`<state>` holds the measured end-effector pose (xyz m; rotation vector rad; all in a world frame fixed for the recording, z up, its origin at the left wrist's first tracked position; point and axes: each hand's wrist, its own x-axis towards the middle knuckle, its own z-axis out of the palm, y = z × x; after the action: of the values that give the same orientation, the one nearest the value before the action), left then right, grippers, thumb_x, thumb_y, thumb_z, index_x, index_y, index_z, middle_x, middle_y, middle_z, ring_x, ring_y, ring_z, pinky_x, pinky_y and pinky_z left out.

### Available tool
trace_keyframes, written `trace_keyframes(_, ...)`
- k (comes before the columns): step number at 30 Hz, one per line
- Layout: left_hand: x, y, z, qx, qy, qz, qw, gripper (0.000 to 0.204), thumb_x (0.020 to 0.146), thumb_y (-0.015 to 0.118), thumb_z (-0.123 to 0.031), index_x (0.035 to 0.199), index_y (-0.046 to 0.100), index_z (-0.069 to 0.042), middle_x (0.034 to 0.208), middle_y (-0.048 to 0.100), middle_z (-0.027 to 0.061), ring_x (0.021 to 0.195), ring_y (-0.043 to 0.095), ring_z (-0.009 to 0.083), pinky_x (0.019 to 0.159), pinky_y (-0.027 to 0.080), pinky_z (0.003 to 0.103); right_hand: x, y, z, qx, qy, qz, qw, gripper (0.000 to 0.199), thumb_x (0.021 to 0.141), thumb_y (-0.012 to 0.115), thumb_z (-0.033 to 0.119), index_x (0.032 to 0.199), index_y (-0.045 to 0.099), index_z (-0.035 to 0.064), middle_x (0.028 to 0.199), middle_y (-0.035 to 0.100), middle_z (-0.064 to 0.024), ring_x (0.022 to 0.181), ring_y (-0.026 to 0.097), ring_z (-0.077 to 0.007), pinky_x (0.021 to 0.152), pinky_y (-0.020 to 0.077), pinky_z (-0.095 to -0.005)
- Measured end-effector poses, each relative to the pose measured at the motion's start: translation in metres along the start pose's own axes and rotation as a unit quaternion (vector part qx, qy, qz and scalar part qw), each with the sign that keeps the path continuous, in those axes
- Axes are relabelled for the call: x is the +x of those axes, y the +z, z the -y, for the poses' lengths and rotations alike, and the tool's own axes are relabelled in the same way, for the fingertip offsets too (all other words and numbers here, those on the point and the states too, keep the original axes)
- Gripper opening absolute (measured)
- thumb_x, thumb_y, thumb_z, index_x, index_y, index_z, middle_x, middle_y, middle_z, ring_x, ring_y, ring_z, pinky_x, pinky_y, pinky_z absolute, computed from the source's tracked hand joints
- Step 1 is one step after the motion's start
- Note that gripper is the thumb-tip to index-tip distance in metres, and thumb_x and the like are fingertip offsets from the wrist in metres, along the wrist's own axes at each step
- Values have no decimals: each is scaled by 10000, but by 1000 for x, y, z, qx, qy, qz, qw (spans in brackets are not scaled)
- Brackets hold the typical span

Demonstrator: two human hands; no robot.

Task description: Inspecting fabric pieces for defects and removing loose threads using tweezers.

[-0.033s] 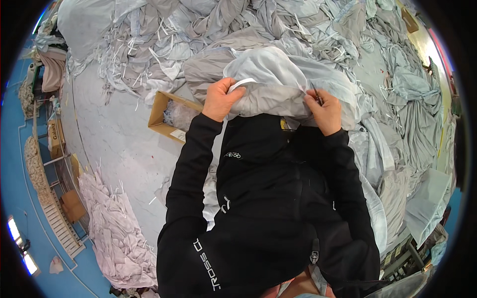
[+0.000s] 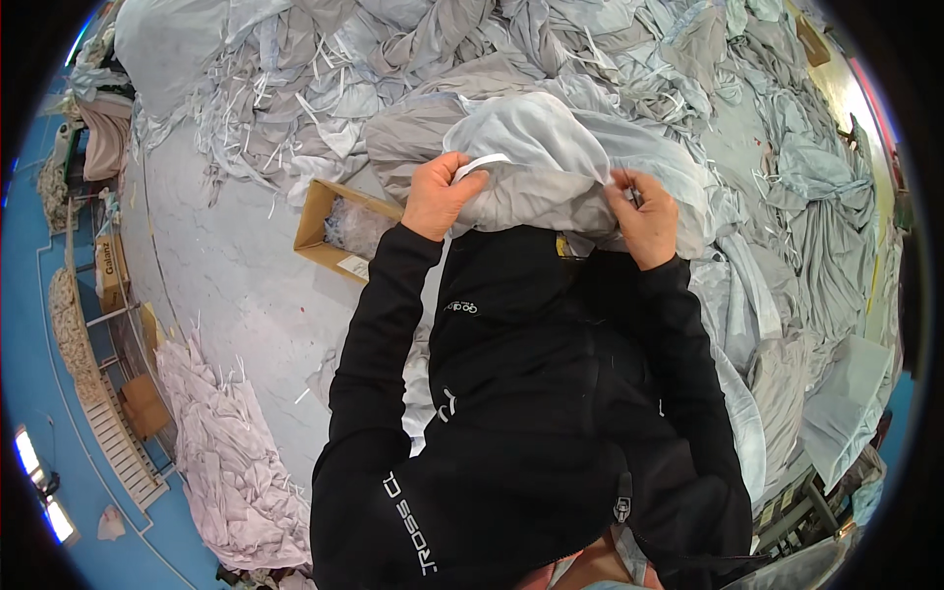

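Observation:
A pale, sheer white cloth [image 2: 536, 128] is bunched over grey fabric [image 2: 531, 200] in front of my body. My left hand [image 2: 440, 197] is closed, pinching a narrow white tape [image 2: 489, 161] at the cloth's edge between thumb and fingers. The cloth's edge runs across to my right hand [image 2: 644, 218], whose thumb and fingertips pinch it at a gathered point. A small dark tool shows partly among the right fingers; its kind is mostly hidden.
Heaps of crumpled grey cloth [image 2: 413, 39] with white ties cover the far side. An open cardboard box [image 2: 315, 221] holding clear plastic stands left of my left hand. Pinkish fabric [image 2: 231, 452] lies at lower left, grey cloth [image 2: 826, 236] at right.
My right fingers have shifted slightly and closed on the cloth's edge. Less of the dark tool shows between them. My left hand holds nearly the same place.

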<state>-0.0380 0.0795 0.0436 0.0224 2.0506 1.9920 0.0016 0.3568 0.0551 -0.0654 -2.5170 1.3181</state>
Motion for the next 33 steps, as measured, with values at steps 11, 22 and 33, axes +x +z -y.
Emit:
trace_keyframes(11, 1, 14, -33, -3, 50, 96, 994, 258, 824, 715, -92, 1037, 601, 1, 882, 610, -21, 835, 553, 47, 757, 446, 205, 23, 16, 55, 334, 143, 183, 913, 99, 831, 670, 68, 912, 657, 15, 675, 560, 42, 488, 413, -7, 403, 300, -198)
trace_keyframes(22, 19, 47, -10, 359, 286, -49, 887, 259, 648, 719, -89, 891, 629, -84, 881, 634, 62, 868, 578, 270, 767, 437, 376, 18, -92, 62, 494, 128, -62, 858, 82, 891, 621, 38, 931, 620, 110, 702, 570, 65, 439, 346, 2, 371, 211, -177)
trace_keyframes(33, 42, 45, -44, -43, 206, -87, 974, 109, 947, 545, -101, 895, 620, -41, 802, 556, -37, 754, 482, 33, 661, 394, 198, -10, -162, 96, 465, 32, -154, 871, 81, 900, 630, 71, 891, 642, 151, 666, 575, 80, 384, 313, 2, 332, 209, -183)
